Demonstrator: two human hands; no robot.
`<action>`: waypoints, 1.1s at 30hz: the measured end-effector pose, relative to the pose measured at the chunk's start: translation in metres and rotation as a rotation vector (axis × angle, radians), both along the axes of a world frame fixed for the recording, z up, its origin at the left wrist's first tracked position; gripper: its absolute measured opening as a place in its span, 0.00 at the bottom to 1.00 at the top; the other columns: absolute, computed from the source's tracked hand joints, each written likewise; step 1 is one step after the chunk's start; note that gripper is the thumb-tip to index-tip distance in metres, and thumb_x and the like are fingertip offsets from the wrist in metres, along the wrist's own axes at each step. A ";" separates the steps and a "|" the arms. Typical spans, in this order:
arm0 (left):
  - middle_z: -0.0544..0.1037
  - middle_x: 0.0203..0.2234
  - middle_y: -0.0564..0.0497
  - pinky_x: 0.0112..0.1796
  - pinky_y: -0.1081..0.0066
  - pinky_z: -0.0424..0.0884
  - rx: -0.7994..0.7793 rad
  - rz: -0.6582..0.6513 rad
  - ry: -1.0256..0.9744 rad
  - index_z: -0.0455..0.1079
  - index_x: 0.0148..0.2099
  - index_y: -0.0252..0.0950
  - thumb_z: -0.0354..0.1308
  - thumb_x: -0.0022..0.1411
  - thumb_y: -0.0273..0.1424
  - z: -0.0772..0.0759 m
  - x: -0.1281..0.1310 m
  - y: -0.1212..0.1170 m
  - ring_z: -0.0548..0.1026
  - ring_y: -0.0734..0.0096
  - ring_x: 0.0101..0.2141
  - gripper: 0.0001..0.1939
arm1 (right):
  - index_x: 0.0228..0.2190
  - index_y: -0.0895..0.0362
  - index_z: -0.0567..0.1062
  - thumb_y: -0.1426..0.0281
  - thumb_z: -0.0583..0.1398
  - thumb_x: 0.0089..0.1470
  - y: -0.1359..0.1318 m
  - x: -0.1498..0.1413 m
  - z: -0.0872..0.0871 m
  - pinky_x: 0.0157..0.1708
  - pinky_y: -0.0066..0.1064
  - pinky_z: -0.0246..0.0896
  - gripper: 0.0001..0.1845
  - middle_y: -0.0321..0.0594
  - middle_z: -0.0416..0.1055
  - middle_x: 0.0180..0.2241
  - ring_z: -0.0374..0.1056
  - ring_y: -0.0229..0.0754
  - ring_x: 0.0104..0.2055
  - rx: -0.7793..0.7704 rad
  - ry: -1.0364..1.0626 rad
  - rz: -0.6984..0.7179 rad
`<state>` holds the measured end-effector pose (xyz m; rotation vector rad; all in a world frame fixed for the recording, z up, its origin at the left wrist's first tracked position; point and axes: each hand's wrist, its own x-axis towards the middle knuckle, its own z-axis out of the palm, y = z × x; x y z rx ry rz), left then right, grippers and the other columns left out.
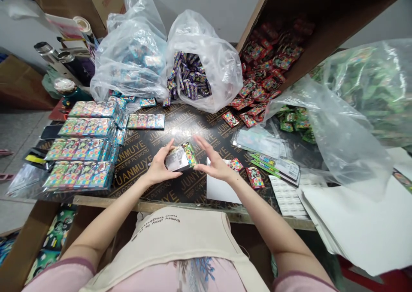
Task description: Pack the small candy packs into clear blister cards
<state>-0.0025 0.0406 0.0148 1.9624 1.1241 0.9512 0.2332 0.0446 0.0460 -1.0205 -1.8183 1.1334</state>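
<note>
My left hand [160, 165] grips a small clear sleeve [177, 159] holding a colourful card packet [189, 153], just above the dark plywood tabletop [141, 152]. My right hand [214, 162] touches the packet's right end, thumb under it and fingers stretched out. Two red packets [236, 164] [255, 177] lie just right of that hand, beside a white sheet [222, 189].
Finished packs are stacked in rows at the left [80, 150]. Clear bags of purple [189, 75] and blue packets [135, 56] stand at the back, a cardboard box of red packets [270, 64] beside them. Green packets [294, 120], empty sleeves [260, 142] and label sheets [288, 195] lie right.
</note>
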 end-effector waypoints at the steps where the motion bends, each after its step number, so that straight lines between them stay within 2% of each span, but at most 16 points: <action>1: 0.69 0.51 0.45 0.53 0.57 0.63 -0.009 0.106 -0.014 0.44 0.69 0.42 0.72 0.40 0.36 0.000 0.005 -0.002 0.69 0.56 0.50 0.58 | 0.60 0.49 0.58 0.56 0.65 0.48 -0.002 -0.005 -0.003 0.65 0.48 0.41 0.41 0.43 0.57 0.62 0.50 0.50 0.66 -0.030 0.063 -0.122; 3: 0.67 0.51 0.44 0.53 0.57 0.63 -0.044 0.343 -0.062 0.47 0.68 0.42 0.74 0.37 0.37 0.000 0.017 -0.004 0.68 0.56 0.50 0.59 | 0.61 0.48 0.55 0.53 0.61 0.52 -0.006 -0.020 -0.008 0.63 0.47 0.48 0.39 0.44 0.57 0.62 0.53 0.48 0.64 -0.152 0.243 -0.335; 5: 0.69 0.49 0.44 0.51 0.59 0.65 -0.143 0.500 -0.198 0.52 0.66 0.41 0.74 0.36 0.39 -0.002 0.032 -0.006 0.69 0.57 0.49 0.57 | 0.59 0.50 0.57 0.52 0.57 0.54 -0.006 -0.037 -0.013 0.57 0.44 0.58 0.35 0.44 0.60 0.60 0.60 0.47 0.60 -0.328 0.423 -0.455; 7: 0.74 0.43 0.45 0.47 0.62 0.68 -0.331 0.506 -0.440 0.62 0.60 0.37 0.71 0.41 0.43 -0.004 0.048 -0.008 0.72 0.60 0.44 0.44 | 0.53 0.53 0.63 0.53 0.57 0.53 -0.004 -0.052 -0.014 0.52 0.41 0.64 0.29 0.44 0.65 0.56 0.66 0.46 0.55 -0.461 0.553 -0.556; 9: 0.77 0.35 0.47 0.43 0.65 0.70 -0.538 0.456 -0.715 0.72 0.48 0.33 0.66 0.48 0.47 -0.004 0.062 -0.012 0.75 0.63 0.39 0.30 | 0.46 0.54 0.67 0.57 0.60 0.50 0.001 -0.061 -0.012 0.46 0.38 0.68 0.24 0.42 0.72 0.48 0.70 0.45 0.48 -0.531 0.635 -0.637; 12: 0.78 0.25 0.49 0.38 0.67 0.71 -0.740 0.509 -1.005 0.73 0.31 0.32 0.64 0.47 0.51 -0.002 0.072 -0.016 0.77 0.65 0.33 0.25 | 0.41 0.53 0.66 0.67 0.63 0.41 0.005 -0.062 -0.006 0.37 0.38 0.71 0.22 0.36 0.77 0.32 0.74 0.45 0.35 -0.616 0.667 -0.602; 14: 0.78 0.23 0.50 0.35 0.69 0.71 -0.825 0.541 -1.086 0.72 0.28 0.32 0.66 0.45 0.50 0.001 0.071 -0.016 0.77 0.65 0.30 0.24 | 0.40 0.52 0.64 0.71 0.63 0.39 0.003 -0.058 -0.004 0.34 0.38 0.70 0.24 0.32 0.77 0.27 0.74 0.45 0.32 -0.646 0.666 -0.569; 16: 0.78 0.23 0.50 0.34 0.70 0.70 -0.896 0.510 -1.120 0.74 0.29 0.31 0.69 0.43 0.45 0.002 0.067 -0.013 0.77 0.67 0.28 0.20 | 0.41 0.52 0.63 0.69 0.62 0.40 -0.001 -0.054 -0.005 0.35 0.38 0.70 0.23 0.32 0.77 0.27 0.75 0.46 0.33 -0.663 0.721 -0.563; 19: 0.79 0.23 0.51 0.31 0.73 0.69 -0.949 0.503 -1.109 0.76 0.30 0.32 0.69 0.43 0.37 0.001 0.061 -0.008 0.75 0.72 0.25 0.14 | 0.43 0.51 0.61 0.66 0.60 0.42 -0.010 -0.050 -0.011 0.37 0.42 0.70 0.24 0.35 0.78 0.32 0.75 0.48 0.37 -0.724 0.859 -0.536; 22: 0.79 0.25 0.51 0.31 0.74 0.68 -0.925 0.486 -1.059 0.76 0.29 0.32 0.67 0.44 0.35 -0.002 0.062 -0.009 0.75 0.73 0.26 0.11 | 0.44 0.50 0.61 0.73 0.61 0.38 -0.016 -0.049 -0.019 0.40 0.44 0.69 0.28 0.35 0.79 0.34 0.75 0.49 0.40 -0.761 0.876 -0.546; 27: 0.79 0.25 0.52 0.31 0.75 0.68 -0.879 0.490 -1.029 0.76 0.30 0.33 0.66 0.44 0.34 -0.003 0.065 -0.013 0.74 0.75 0.27 0.10 | 0.37 0.51 0.62 0.77 0.59 0.33 -0.018 -0.053 -0.029 0.39 0.48 0.69 0.25 0.34 0.79 0.30 0.76 0.50 0.36 -0.773 0.880 -0.598; 31: 0.76 0.21 0.54 0.27 0.76 0.65 -0.908 0.555 -0.988 0.74 0.30 0.32 0.65 0.40 0.29 -0.002 0.059 -0.005 0.71 0.77 0.22 0.11 | 0.39 0.50 0.61 0.71 0.61 0.40 -0.020 -0.052 -0.031 0.43 0.48 0.68 0.22 0.35 0.79 0.34 0.75 0.49 0.41 -0.735 0.942 -0.569; 33: 0.76 0.21 0.54 0.27 0.75 0.65 -0.907 0.547 -0.973 0.74 0.32 0.33 0.64 0.38 0.27 -0.001 0.056 -0.001 0.71 0.77 0.21 0.13 | 0.41 0.50 0.62 0.69 0.60 0.42 -0.020 -0.051 -0.032 0.44 0.49 0.67 0.22 0.36 0.79 0.36 0.75 0.50 0.43 -0.755 0.978 -0.540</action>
